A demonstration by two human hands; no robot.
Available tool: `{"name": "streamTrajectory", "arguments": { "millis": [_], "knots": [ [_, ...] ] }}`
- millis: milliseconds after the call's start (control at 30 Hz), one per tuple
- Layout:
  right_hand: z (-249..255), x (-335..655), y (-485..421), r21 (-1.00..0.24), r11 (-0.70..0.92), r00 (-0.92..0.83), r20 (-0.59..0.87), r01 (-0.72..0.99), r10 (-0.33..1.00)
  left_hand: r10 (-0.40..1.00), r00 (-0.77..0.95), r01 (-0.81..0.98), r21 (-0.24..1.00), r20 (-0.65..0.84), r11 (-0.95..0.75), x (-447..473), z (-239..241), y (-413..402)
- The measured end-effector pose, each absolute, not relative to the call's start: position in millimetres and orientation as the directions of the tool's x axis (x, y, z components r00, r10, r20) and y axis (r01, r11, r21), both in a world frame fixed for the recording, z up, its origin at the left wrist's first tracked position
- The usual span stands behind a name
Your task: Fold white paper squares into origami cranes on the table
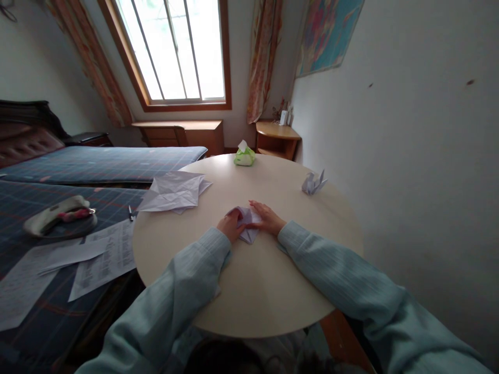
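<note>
A small piece of folded white paper [249,236] lies on the round table [268,280], between my two hands. My left hand [231,226] grips its left side, with the thumb on the near part. On the right, my right hand [268,218] holds the opposite edge, its thumb meeting the paper near the middle and the fingers reaching over the far side. Part of the paper is hidden beneath the fingers. A folded paper bird [312,184] stands to the right. Creased white sheets [175,191] are stacked at the table's left edge.
A green tissue pack [245,155] sits at the table's far edge. Left of the table, a plaid bed [117,200] carries printed papers [105,259], a pen [130,213] and a bag-like object [58,215]. A white wall [421,171] runs along the right.
</note>
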State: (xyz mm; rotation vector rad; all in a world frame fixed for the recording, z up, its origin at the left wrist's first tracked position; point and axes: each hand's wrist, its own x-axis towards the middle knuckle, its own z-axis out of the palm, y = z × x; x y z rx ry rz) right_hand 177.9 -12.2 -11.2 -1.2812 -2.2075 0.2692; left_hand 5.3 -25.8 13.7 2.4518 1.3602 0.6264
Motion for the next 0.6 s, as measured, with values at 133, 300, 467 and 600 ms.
{"name": "streamTrajectory", "arguments": {
  "millis": [133,300,467,600],
  "knots": [
    [-10,178,-13,-0.431,0.522,-0.382,0.372,0.736,0.846,0.819,0.512,0.723,0.385,0.260,-0.574,6,14,-28],
    [-9,176,-15,-0.419,0.524,-0.388,0.370,0.742,0.844,0.899,0.345,0.760,0.480,0.270,-0.437,9,8,-21],
    [-9,175,-16,-0.390,0.529,-0.395,0.374,0.754,0.839,0.906,0.365,0.806,0.414,0.213,-0.423,14,10,-19],
    [-10,175,-16,-0.375,0.531,-0.392,0.387,0.760,0.835,0.841,0.491,0.801,0.261,0.228,-0.539,17,13,-18]
  ]
}}
